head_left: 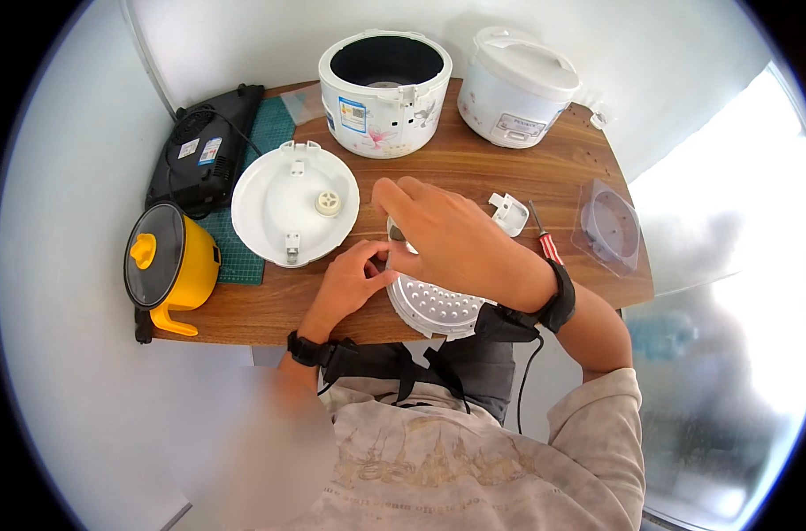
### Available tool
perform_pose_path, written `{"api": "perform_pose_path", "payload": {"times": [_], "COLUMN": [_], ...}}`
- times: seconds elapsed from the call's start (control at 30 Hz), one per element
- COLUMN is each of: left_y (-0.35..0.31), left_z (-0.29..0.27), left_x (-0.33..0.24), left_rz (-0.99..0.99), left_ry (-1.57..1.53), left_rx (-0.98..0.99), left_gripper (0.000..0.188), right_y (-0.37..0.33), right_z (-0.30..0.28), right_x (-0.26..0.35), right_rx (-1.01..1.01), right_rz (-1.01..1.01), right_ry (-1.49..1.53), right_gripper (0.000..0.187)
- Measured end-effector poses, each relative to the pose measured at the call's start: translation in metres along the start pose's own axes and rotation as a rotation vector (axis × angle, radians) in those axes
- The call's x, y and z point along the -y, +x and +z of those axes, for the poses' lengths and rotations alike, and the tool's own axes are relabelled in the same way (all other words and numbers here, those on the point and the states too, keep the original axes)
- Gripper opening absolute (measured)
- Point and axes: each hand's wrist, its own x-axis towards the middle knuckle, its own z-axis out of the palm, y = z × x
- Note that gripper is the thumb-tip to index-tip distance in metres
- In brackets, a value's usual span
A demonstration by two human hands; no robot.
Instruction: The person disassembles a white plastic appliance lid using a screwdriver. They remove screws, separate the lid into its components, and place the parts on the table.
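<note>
Wooden table [266,311]: dimpled disc [437,302] under right hand [443,234], beside left hand [344,281]; cannot tell if either grip is closed.

Brown wood-grain table [288,305] against plain, pale walls [76,221], with strong white glare [775,168] at far right.

Dimpled metal disc [435,302] — far side hidden

It seems to be a small repair workshop: the table [288,296] carries a screwdriver [549,246], a mat [241,257] and cooker parts [440,303].
</note>
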Motion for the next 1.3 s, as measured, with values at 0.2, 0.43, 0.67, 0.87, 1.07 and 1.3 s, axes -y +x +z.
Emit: {"api": "perform_pose_path", "payload": {"times": [0.2,0.43,0.67,0.87,1.07,1.3], "left_y": [-0.002,0.0,0.002,0.003,0.002,0.006], "left_z": [0.002,0.002,0.001,0.0,-0.003,-0.002], "left_x": [0.0,-0.004,0.001,0.003,-0.006,-0.007], "left_rz": [-0.061,-0.013,0.004,0.02,-0.003,0.041], "left_ry": [0.018,0.017,0.029,-0.001,0.032,0.108], "left_rx": [0.001,0.005,0.017,0.041,0.025,0.009], "left_gripper": [0.039,0.037,0.033,0.032,0.029,0.024], "right_y": [0.013,-0.007,-0.01,-0.01,-0.011,-0.012], "right_z": [-0.02,-0.006,-0.01,-0.001,-0.004,-0.004], "right_x": [0.018,0.0,0.012,0.002,-0.007,0.002], "right_rx": [0.292,-0.023,0.141,-0.067,-0.008,-0.036], "right_rz": [0.331,0.009,0.241,0.011,-0.037,0.025], "right_ry": [-0.138,0.026,-0.144,0.057,0.185,-0.031], "right_gripper": [0.034,0.032,0.034,0.031,0.029,0.029]}}
